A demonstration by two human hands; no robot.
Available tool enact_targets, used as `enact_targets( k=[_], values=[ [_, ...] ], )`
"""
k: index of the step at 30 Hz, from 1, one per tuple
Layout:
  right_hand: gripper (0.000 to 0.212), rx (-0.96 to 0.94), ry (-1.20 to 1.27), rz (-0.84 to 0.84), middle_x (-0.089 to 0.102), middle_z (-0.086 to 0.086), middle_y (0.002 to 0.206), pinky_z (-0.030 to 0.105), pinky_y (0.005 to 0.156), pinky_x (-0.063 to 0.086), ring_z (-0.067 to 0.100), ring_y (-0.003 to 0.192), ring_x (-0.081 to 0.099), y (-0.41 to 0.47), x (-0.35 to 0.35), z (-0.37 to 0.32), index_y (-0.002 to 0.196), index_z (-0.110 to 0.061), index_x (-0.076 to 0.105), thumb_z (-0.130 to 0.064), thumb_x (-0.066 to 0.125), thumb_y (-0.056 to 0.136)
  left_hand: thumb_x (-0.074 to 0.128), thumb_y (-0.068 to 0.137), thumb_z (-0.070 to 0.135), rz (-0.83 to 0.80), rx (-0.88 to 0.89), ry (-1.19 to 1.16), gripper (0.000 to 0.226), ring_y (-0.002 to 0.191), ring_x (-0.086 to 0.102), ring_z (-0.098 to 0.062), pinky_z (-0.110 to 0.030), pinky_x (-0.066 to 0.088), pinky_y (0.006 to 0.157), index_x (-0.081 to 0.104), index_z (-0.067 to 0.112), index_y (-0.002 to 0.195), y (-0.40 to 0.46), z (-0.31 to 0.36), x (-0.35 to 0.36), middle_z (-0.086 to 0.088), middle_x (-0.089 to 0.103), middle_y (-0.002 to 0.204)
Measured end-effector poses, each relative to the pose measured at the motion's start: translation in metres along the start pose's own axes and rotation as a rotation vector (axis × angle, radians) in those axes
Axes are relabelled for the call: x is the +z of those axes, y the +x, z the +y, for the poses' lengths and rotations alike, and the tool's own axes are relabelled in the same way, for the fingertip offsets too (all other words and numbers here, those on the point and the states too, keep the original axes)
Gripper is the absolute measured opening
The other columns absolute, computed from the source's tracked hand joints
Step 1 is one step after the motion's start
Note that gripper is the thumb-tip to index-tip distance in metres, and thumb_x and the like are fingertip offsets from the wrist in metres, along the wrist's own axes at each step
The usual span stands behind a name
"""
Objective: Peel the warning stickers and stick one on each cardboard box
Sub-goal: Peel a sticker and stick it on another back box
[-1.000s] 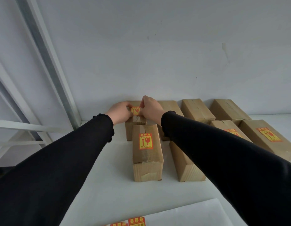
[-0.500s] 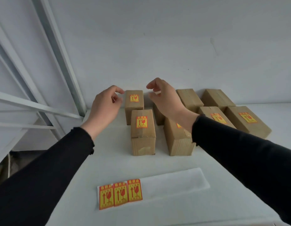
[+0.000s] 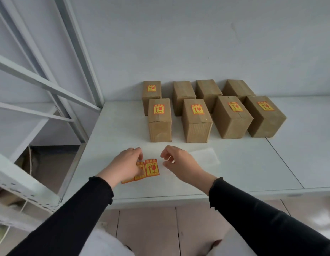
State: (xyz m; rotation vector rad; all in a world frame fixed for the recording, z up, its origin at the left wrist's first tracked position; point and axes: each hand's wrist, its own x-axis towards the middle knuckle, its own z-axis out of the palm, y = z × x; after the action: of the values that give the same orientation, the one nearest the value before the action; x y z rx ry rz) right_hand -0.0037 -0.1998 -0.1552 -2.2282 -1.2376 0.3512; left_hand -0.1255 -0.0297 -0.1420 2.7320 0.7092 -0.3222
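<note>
Head view, white matte table [image 3: 234, 163] filling the centre and right of frame.

Eight brown rectangular cardboard boxes [image 3: 160, 122] stand in two rows of four near the pale wall, upper centre. Surfaces dull, kraft-paper texture, taped seams on top. All four front-row boxes carry a yellow-and-red rectangular warning label on top. In the back row only the leftmost box [image 3: 151, 92] is labelled; the other three back boxes show plain tops.

Sticker strip: glossy red-and-yellow rectangular warning stickers [image 3: 151, 167] lie on a translucent white backing sheet [image 3: 206, 157], lower centre of frame, near the table's front edge. One sticker fully visible; those to its left partly hidden under the left hand.

Left hand [image 3: 126, 166]: resting palm-down on the stickers, fingers loosely curled, pressing on the strip; no clamped grip visible.

Right hand [image 3: 179, 163]: just right of the stickers, thumb and forefinger apart in an open pinch, holding nothing.

Both forearms in black knit sleeves. White metal shelving frame [image 3: 40, 85] at left of frame.
</note>
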Motion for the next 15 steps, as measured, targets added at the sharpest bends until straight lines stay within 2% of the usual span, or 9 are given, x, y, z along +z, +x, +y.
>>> enact_targets(
  k=[2,4,7,11,13,15],
  values=[
    [0.018,0.019,-0.014,0.002,0.062,0.000,0.105,0.025,0.074,0.045,0.012,0.084,0.054,-0.007,0.006,0.009,0.106,-0.016,0.061,-0.012,0.059,0.089,0.069,0.087,0.029,-0.034,-0.028,-0.047,0.026,0.101,0.056,-0.020,-0.033,0.047,0.078,0.056,0.025,0.109,0.003,0.007,0.002,0.003,0.059,0.111],
    [0.020,0.042,-0.010,0.028,0.061,0.001,0.106,0.024,0.074,0.044,0.012,0.083,0.052,-0.011,0.005,0.016,0.108,-0.015,0.061,-0.009,0.058,0.089,0.064,0.091,0.025,-0.040,-0.037,-0.141,0.006,0.094,0.062,-0.022,-0.035,0.048,0.076,0.062,0.025,0.096,0.006,0.013,0.005,0.002,0.065,0.102],
    [0.021,0.061,-0.010,0.094,0.060,-0.002,0.103,0.023,0.073,0.044,0.014,0.085,0.057,-0.014,-0.003,0.021,0.111,-0.017,0.063,-0.012,0.061,0.091,0.055,0.097,0.026,-0.020,0.002,-0.276,0.015,0.087,0.068,-0.025,-0.041,0.053,0.079,0.067,0.022,0.088,0.006,0.019,0.006,0.001,0.070,0.088],
    [0.016,0.054,-0.013,0.181,0.059,-0.008,0.095,0.018,0.066,0.046,0.008,0.078,0.057,-0.016,-0.011,0.020,0.110,-0.022,0.065,-0.025,0.063,0.094,0.054,0.098,0.028,0.015,0.061,-0.382,0.017,0.083,0.071,-0.018,-0.047,0.057,0.082,0.068,0.026,0.090,0.002,0.025,0.002,0.008,0.072,0.087],
    [0.015,0.049,-0.015,0.215,0.059,-0.009,0.095,0.015,0.063,0.045,0.007,0.077,0.056,-0.017,-0.013,0.017,0.109,-0.024,0.065,-0.030,0.063,0.095,0.054,0.099,0.024,-0.010,0.080,-0.478,0.016,0.086,0.072,-0.016,-0.043,0.059,0.081,0.070,0.027,0.097,0.000,0.029,-0.001,0.007,0.074,0.093],
    [0.016,0.037,-0.027,0.244,0.058,-0.010,0.095,0.012,0.062,0.046,0.006,0.077,0.056,-0.018,-0.014,0.013,0.109,-0.027,0.065,-0.034,0.063,0.095,0.054,0.101,0.019,-0.060,0.085,-0.611,0.016,0.089,0.073,-0.014,-0.032,0.059,0.077,0.070,0.023,0.105,-0.004,0.033,-0.004,0.004,0.075,0.100]
  ],
)
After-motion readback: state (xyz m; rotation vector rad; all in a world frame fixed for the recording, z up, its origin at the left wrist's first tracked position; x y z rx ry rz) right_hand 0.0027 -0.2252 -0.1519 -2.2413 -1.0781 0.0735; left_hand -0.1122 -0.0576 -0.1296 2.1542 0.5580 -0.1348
